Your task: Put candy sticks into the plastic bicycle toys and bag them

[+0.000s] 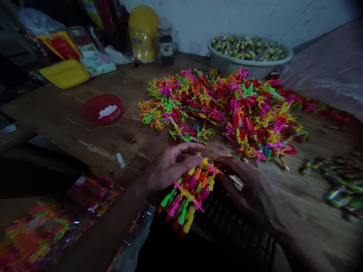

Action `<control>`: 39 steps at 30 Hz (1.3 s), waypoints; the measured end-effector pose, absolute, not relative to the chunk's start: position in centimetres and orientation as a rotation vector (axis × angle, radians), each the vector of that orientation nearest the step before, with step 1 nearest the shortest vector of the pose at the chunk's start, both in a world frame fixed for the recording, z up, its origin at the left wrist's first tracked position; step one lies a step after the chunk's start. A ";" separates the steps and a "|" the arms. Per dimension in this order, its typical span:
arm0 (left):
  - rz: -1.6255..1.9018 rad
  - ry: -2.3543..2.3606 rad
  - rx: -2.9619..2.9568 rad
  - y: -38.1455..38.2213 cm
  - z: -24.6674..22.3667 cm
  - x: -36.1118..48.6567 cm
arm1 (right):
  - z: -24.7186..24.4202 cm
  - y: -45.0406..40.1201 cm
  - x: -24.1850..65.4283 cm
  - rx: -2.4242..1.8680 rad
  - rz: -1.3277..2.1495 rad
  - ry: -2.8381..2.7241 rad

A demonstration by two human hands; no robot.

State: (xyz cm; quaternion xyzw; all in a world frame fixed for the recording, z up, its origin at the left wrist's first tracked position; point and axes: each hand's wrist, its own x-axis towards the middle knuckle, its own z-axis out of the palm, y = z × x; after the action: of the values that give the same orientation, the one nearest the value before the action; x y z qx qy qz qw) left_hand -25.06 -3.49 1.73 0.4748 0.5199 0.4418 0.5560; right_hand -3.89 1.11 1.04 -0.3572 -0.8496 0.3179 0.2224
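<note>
A bundle of small bright plastic toys point(187, 192), in pink, green, yellow, orange and red, sits between my hands at the table's near edge. My left hand point(172, 166) is closed around its upper left side, thumb on top. At the bundle's upper right, my right hand point(249, 185) has its fingers bent in against the toys, somewhat blurred, with the fingertips partly hidden. A small shiny tube point(236, 181) shows between that hand's thumb and fingers; whether it is held I cannot tell. Just beyond both hands lies a large heap of similar colourful toys point(227, 105).
A grey basin point(251, 68) full of small tubes stands at the back. More tubes point(346, 185) lie at right. On the left are a red dish point(102, 109) with paper slips and a yellow tray point(65, 73). Behind them stands a yellow helmet point(144, 34). Bagged toys point(36, 234) sit low left.
</note>
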 end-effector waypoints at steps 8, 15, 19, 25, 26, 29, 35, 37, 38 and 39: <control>0.867 1.309 1.309 -3.5 2.3 -24.8 | 0.6 2.0 -4.1 -0.916 1.284 -2.235; 0.829 1.231 1.425 -2.7 3.3 -25.0 | 1.3 2.2 -4.7 -1.120 1.704 -1.816; 0.783 1.251 1.317 -2.6 3.4 -24.9 | 1.6 2.3 -5.4 -1.238 1.745 -1.698; 0.727 1.115 1.224 -2.1 3.1 -25.0 | 3.1 3.0 -5.0 -1.166 1.940 -1.856; 0.740 1.104 1.210 -2.1 3.1 -25.0 | 3.3 3.1 -5.0 -1.147 1.937 -1.867; 0.821 1.088 1.171 -2.5 3.1 -24.7 | 3.4 3.3 -5.4 -1.185 1.927 -1.884; 0.898 1.185 1.154 -3.4 2.2 -24.4 | 3.2 3.0 -6.3 -1.265 1.894 -1.821; 0.944 1.185 1.099 -3.4 1.7 -24.4 | 2.9 3.0 -6.5 -1.271 1.930 -1.777; 0.969 1.172 1.072 -3.3 1.5 -24.4 | 2.8 3.0 -6.5 -1.271 1.965 -1.751; 0.989 1.156 1.049 -3.2 1.4 -24.4 | 2.7 3.1 -6.6 -1.272 2.004 -1.726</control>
State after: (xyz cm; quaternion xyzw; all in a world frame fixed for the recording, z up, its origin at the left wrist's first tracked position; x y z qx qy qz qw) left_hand -24.38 -3.21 1.39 0.4530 0.4993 0.4271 0.6026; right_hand -6.61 3.10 2.67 -0.4311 -0.5849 0.6793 0.1031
